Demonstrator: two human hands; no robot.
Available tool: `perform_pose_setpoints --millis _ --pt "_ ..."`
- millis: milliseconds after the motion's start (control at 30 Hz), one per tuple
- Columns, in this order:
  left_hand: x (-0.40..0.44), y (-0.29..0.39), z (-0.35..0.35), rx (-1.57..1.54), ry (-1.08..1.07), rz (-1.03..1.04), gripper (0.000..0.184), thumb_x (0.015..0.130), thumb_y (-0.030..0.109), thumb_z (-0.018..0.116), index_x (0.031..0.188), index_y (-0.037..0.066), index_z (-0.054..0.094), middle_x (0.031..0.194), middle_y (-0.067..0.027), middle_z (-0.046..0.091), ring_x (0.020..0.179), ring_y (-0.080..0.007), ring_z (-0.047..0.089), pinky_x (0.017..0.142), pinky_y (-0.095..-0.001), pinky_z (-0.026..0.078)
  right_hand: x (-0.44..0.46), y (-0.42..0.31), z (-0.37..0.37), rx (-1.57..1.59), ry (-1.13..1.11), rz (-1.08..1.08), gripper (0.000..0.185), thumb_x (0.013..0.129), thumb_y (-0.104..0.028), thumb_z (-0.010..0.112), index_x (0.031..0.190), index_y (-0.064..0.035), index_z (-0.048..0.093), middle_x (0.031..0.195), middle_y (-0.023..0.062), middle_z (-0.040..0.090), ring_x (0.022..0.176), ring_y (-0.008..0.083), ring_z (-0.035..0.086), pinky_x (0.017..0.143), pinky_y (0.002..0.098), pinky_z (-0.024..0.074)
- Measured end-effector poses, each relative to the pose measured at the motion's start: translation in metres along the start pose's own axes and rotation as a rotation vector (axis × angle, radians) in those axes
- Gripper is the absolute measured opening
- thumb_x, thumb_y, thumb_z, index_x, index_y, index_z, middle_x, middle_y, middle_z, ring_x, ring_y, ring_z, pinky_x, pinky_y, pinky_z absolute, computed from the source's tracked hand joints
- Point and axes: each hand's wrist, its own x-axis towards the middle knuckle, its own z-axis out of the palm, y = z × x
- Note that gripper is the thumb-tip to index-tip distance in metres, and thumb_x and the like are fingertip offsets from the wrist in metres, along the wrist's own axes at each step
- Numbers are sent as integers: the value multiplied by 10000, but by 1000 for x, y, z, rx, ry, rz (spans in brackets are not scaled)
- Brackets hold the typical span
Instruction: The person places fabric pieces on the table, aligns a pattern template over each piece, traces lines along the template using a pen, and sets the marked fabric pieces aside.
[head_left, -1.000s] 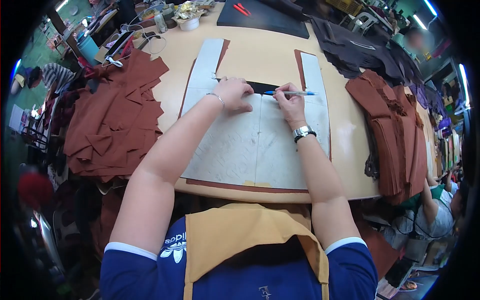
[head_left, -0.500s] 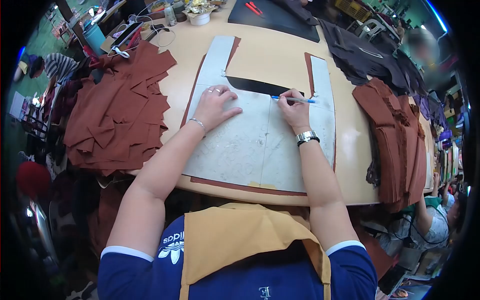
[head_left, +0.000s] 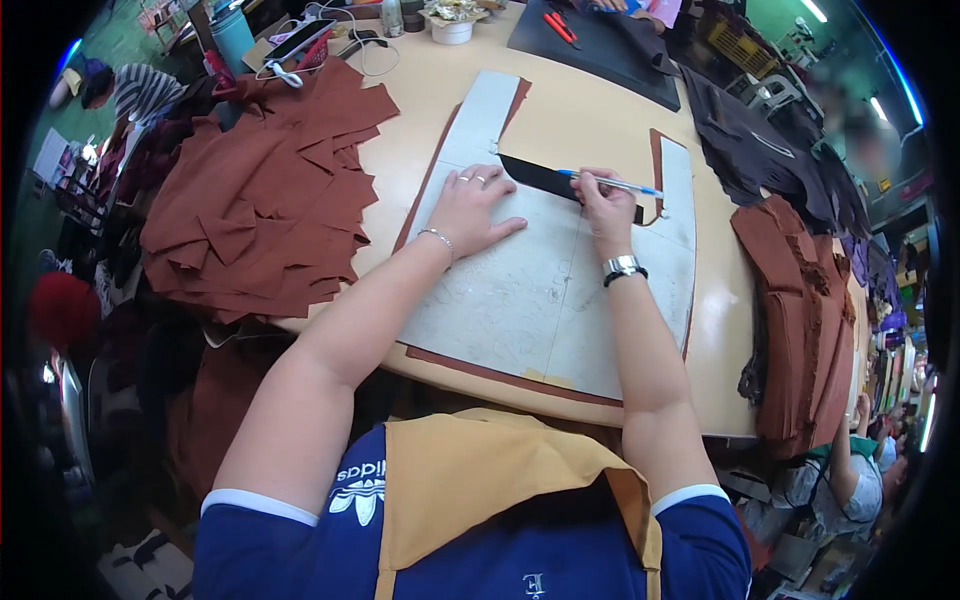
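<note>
My left hand (head_left: 472, 212) lies flat with spread fingers on a pale grey garment pattern piece (head_left: 500, 310), near its neck cut-out. My right hand (head_left: 605, 212) is closed around a blue-and-clear pen (head_left: 640, 188). The pen's blue end points left, over a black strip (head_left: 535, 177) that shows inside the cut-out; contact there I cannot make out. Reddish-brown fabric (head_left: 480, 368) shows from under the pattern piece along its edges.
Brown cut fabric lies in a heap (head_left: 260, 190) at left and a stack (head_left: 790, 330) at right. Red-handled scissors (head_left: 562, 28) rest on a dark board (head_left: 600, 55). Dark fabric (head_left: 760, 150) hangs over the right edge. A co-worker (head_left: 845, 500) is at lower right.
The view has shifted, so the table appears farther right. My right hand has moved the pen's tip from the pattern's neckline edge to over the black strip. My left hand stays on the pattern.
</note>
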Motion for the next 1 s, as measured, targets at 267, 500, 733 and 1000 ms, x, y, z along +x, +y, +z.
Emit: perform_pose_setpoints --millis 267,500,733,1000 --pt "2 2 -1 27 -73 -77 498 788 548 716 1089 155 658 1316 -92 555 1307 -278 456 1067 -499 328 29 18 77 -132 -104 -77 156 840 -157 668 876 -6 655 748 70 692 681 109 640 621 269 513" --pt "3 2 -2 38 -79 -75 496 788 537 718 1105 161 650 1300 -93 559 1299 -288 463 1060 -510 331 34 20 84 -210 -134 -63 177 836 -184 675 881 -13 678 757 105 714 686 141 664 653 287 537" --pt "2 -2 3 39 -69 -62 515 778 556 713 1113 176 628 1256 -82 553 1297 -274 451 1047 -578 327 31 17 85 -271 -112 -106 169 839 -178 674 885 -16 685 760 115 719 670 164 678 637 296 541" --pt "5 0 1 25 -114 -83 537 779 545 724 1146 163 634 1348 -94 545 1326 -281 441 1095 -565 302 36 28 79 -268 -83 -83 138 835 -154 655 865 -19 669 741 113 708 663 170 666 626 298 528"
